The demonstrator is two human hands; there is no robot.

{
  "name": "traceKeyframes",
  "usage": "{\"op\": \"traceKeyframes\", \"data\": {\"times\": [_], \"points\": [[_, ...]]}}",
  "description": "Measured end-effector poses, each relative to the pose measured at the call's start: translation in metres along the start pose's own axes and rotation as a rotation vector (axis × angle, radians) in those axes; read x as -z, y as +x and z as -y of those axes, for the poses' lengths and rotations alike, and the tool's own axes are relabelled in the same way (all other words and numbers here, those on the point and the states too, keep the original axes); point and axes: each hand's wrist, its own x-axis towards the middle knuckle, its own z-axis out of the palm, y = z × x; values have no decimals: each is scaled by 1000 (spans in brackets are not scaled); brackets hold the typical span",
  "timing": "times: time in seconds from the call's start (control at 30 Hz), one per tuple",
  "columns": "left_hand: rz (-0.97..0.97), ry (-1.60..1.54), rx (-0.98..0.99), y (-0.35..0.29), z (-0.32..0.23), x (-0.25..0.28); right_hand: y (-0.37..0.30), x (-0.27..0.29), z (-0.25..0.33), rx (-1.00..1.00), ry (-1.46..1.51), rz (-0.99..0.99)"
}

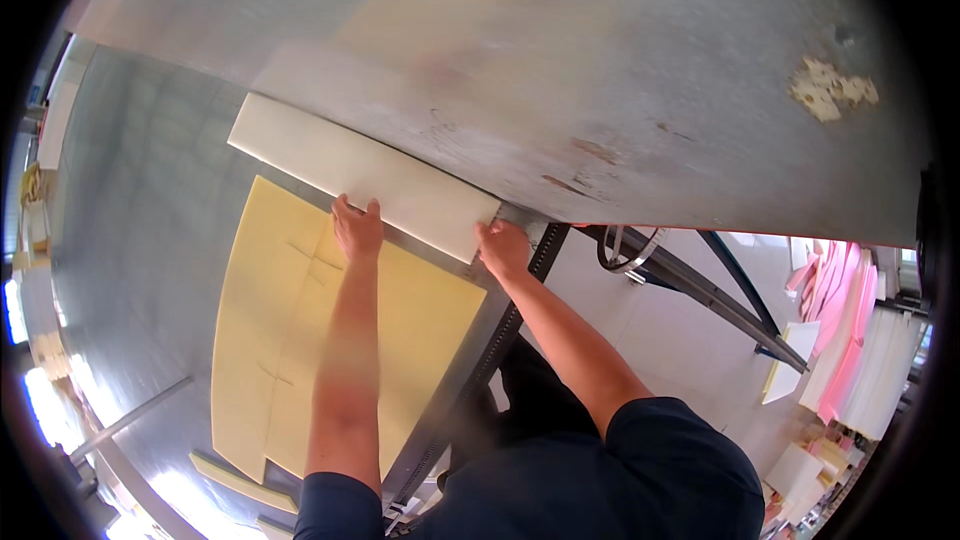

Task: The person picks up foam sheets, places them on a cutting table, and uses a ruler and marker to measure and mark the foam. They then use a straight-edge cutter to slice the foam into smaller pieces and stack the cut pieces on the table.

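A long off-white foam strip point(365, 172) lies on the metal table against the foot of a large grey metal panel point(600, 70). My left hand point(358, 230) rests at the strip's near long edge, thumb and fingers apart, fingertips touching it. At the strip's right end, my right hand point(503, 248) is closed on the near corner; some of its fingertips are hidden. Under my left forearm lies a broad yellow foam sheet point(270, 280) with a curved left side and several slits, a narrow gap away from the strip.
The grey metal table point(130, 240) stretches left, with a thin yellow offcut point(243, 483) near its front. A dark perforated rail point(495, 345) edges its right side. Beyond stand a small handwheel point(632, 250), slanting metal bars point(715, 305) and stacked pink and white foam point(845, 330).
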Motion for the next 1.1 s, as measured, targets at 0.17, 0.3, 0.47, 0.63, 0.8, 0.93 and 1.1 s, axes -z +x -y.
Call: {"op": "traceKeyframes", "data": {"times": [0.17,0.3,0.47,0.63,0.8,0.93,1.1], "points": [[-16,31,85,21,1,-7,8,1,16,-83,246,138],[13,-91,134,22,-15,-16,3,19,23,-100,336,154],[90,-140,169,22,23,-30,3,15,15,-152,606,212],[64,-241,135,12,9,-26,5,16,21,-116,509,181],[168,-416,203,-10,9,-11,6,12,14,-116,477,129],[126,-364,113,-74,25,23,6,5,16,24,94,69],[61,-449,86,-196,93,57,15,-6,-2,50,104,11]]}}
